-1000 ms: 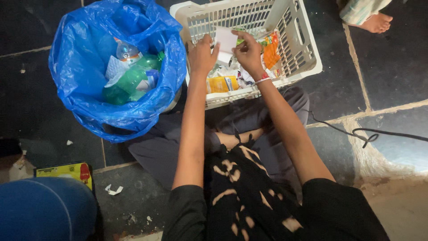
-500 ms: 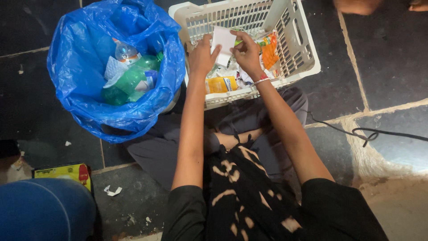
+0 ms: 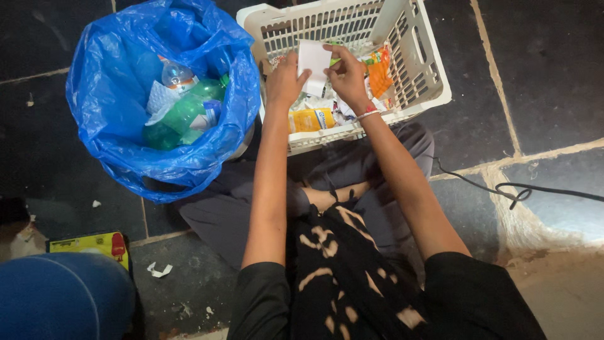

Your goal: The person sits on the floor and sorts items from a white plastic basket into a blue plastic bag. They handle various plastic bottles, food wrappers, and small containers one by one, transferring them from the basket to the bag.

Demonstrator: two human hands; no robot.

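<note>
matt white paper (image 3: 314,60), glossy blue plastic bag (image 3: 113,135) — slatted plastic basket (image 3: 428,75)

Dark stone-tile floor (image 3: 553,69), pale grout; black cable (image 3: 503,187) rt.

Beside the white basket (image 3: 423,75), your blue bag (image 3: 119,135) hides most of a green bottle (image 3: 182,113). The basket's far rim is cut off by the top edge. Scraps beneath your white paper (image 3: 313,58) are too jumbled to identify.
</note>
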